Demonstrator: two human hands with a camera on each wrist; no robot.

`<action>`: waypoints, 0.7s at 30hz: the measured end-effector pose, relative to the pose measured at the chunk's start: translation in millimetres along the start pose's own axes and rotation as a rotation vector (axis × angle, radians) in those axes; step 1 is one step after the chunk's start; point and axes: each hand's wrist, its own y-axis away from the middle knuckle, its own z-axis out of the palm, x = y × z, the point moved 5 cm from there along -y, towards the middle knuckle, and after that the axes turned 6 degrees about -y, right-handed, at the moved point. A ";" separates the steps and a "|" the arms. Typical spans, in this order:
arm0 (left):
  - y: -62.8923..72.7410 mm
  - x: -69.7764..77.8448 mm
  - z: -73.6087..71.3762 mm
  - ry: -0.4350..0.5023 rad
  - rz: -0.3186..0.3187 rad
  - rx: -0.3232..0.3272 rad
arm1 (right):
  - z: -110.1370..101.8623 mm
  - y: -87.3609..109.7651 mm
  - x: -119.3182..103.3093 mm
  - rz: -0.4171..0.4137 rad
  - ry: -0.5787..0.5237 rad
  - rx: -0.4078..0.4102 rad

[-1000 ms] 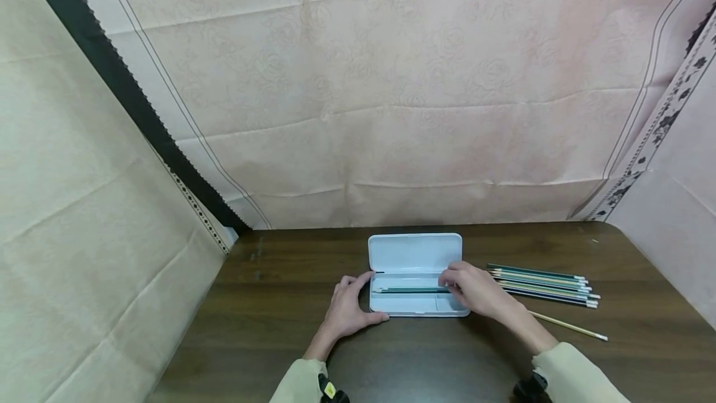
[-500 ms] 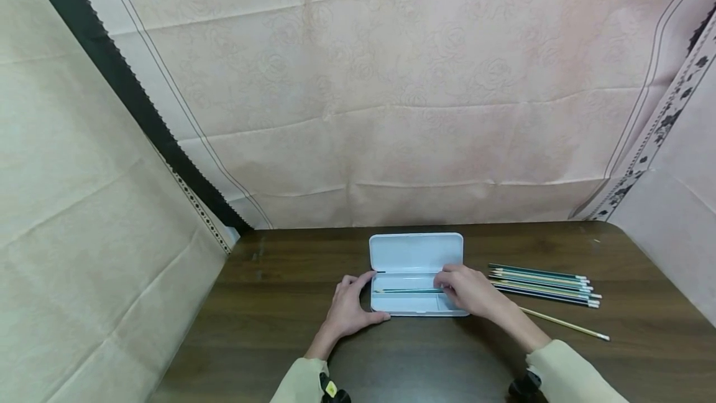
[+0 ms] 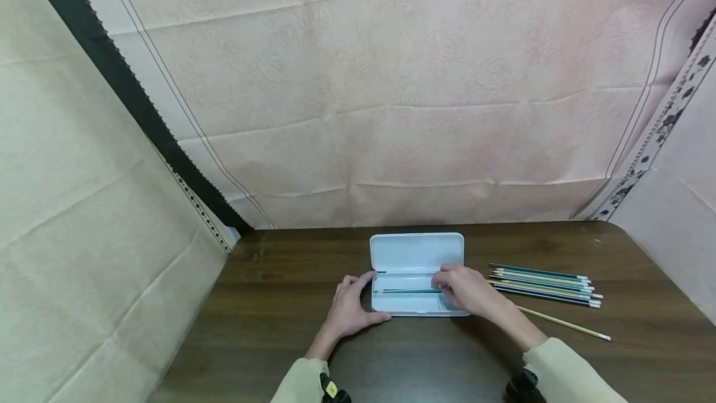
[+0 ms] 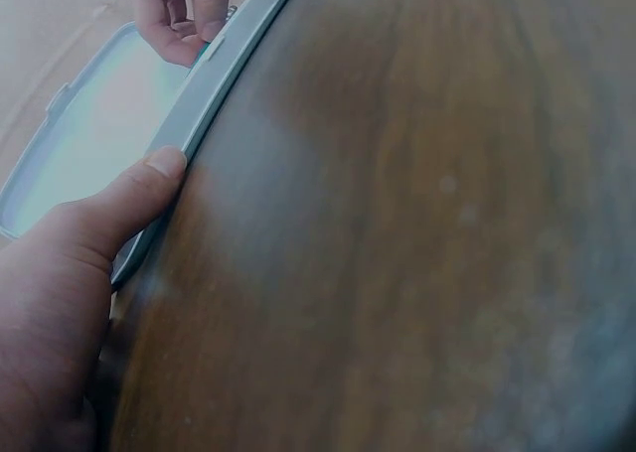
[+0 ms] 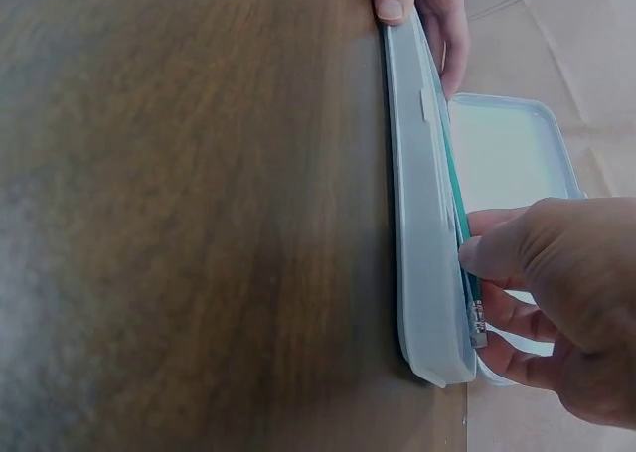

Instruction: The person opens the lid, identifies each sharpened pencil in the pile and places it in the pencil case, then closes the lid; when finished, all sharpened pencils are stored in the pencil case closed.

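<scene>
A light-blue pencil case lies on the table with its lid raised at the back. My left hand holds the case's left end, thumb at the front edge and forefinger at the back corner. With thumb and fingers, my right hand pinches a green pencil near its eraser end. That pencil runs lengthwise along the case, its point toward my left hand. In the right wrist view, its eraser end sits at the case's rim. The right hand hides part of the case's right end.
Several pencils in green, blue and pale tones lie in a row right of the case, erasers to the right. A single yellowish pencil lies nearer, beside the right forearm. A cloth-covered wall rises behind the wooden table.
My right hand has slid a little left along the case, still pinching the green pencil. The left hand has stayed in place on the case.
</scene>
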 end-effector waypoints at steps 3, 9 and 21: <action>0.1 -0.1 0.2 0.003 0.001 0.004 | -0.3 0.5 0.0 -0.001 -0.010 -0.001; 0.2 0.8 -0.5 0.010 -0.002 0.003 | -4.9 7.4 2.5 0.026 -0.030 0.005; -0.9 0.6 -0.6 0.012 0.011 0.014 | -46.7 51.7 37.1 0.145 -0.042 0.124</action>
